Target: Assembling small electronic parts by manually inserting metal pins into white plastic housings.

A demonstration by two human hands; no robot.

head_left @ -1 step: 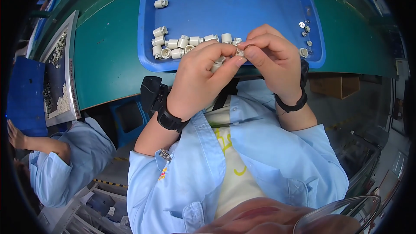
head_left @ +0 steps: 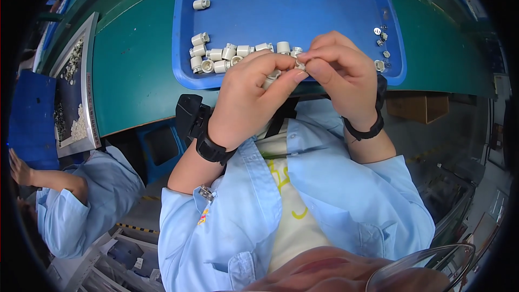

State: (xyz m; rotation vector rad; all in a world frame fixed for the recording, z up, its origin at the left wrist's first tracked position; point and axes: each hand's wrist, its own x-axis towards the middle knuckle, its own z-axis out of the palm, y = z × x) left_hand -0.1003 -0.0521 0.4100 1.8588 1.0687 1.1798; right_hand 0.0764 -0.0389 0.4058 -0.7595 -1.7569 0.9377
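Note:
My left hand (head_left: 251, 94) is closed, with a white cylindrical fitting (head_left: 272, 78) partly showing between its thumb and fingers. At its fingertips is a small white piece (head_left: 300, 65). My right hand (head_left: 343, 73) pinches the same small piece from the other side, thumb against forefinger. The fingers cover most of both parts, so I cannot tell whether the two are joined. Both hands are over the near edge of a blue tray (head_left: 292, 0). Several more white cylindrical fittings (head_left: 220, 54) lie inside its near left part, some on their sides, some showing an open end.
Small metal and clear bits (head_left: 384, 37) lie along the tray's right side. The tray rests on a green table (head_left: 135, 70). To the left, a metal-edged tray (head_left: 89, 92) holds small parts, near another person's hand (head_left: 20, 168). An open cardboard box (head_left: 419, 106) stands below the table at right.

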